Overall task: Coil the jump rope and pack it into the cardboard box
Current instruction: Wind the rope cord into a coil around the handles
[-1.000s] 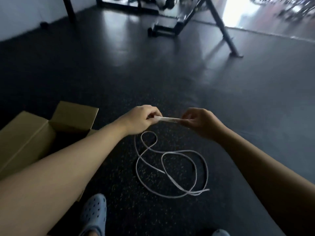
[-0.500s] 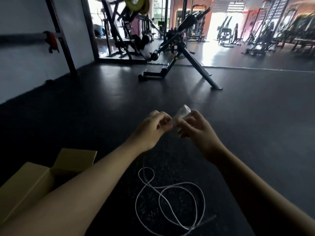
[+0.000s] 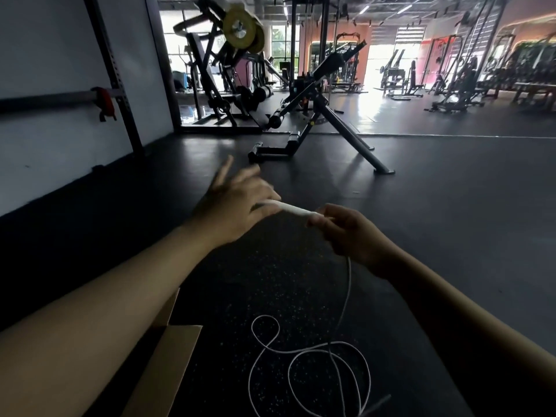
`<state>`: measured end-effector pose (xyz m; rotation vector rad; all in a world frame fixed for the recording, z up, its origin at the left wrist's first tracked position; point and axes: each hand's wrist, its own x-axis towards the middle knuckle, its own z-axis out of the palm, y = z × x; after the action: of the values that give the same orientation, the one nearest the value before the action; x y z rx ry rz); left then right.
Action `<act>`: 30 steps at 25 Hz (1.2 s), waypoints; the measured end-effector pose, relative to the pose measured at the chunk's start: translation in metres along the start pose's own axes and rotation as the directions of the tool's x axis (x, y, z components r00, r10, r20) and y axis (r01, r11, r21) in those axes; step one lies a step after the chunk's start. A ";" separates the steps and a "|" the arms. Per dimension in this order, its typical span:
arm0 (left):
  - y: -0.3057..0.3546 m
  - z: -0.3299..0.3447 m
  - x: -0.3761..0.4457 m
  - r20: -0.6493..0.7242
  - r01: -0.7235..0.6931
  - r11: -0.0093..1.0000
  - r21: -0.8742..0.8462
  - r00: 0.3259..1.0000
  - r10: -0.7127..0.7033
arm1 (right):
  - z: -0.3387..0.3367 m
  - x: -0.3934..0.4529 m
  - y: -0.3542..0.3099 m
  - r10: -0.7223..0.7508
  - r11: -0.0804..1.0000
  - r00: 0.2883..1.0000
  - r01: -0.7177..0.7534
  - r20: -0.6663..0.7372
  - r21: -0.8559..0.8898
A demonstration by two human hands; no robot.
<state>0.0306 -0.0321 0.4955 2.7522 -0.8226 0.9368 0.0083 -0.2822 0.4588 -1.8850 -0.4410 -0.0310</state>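
Observation:
A white jump rope handle [image 3: 296,209] is held level in front of me. My right hand [image 3: 352,233] is closed around its right end. My left hand [image 3: 237,200] lies over the handle's left end with the fingers spread and pointing forward; whether it grips the handle is hidden. The thin white rope [image 3: 346,299] hangs down from my right hand to loose loops [image 3: 316,374] on the dark speckled floor. A flap of the cardboard box [image 3: 162,371] shows at the lower left, mostly hidden behind my left forearm.
A black inclined gym bench [image 3: 319,115] stands a few steps ahead. A rack with a red clamp [image 3: 105,102] lines the white wall on the left. More gym machines [image 3: 451,82] fill the far right. Black rubber floor lies all around.
The view has tilted up from the floor to the gym. My left hand's fingers have spread apart, and the handle now lies level between both hands. The rope rises from the loops.

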 end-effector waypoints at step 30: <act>0.032 -0.058 0.027 -0.160 0.092 0.979 -0.183 0.980 -0.122 | -0.002 0.009 -0.056 -0.139 0.966 0.990 0.139 0.015 -0.218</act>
<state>0.0007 -0.0549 0.5559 2.4995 -0.6851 1.0107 -0.0009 -0.2649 0.5126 -2.0665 -0.5895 -0.1805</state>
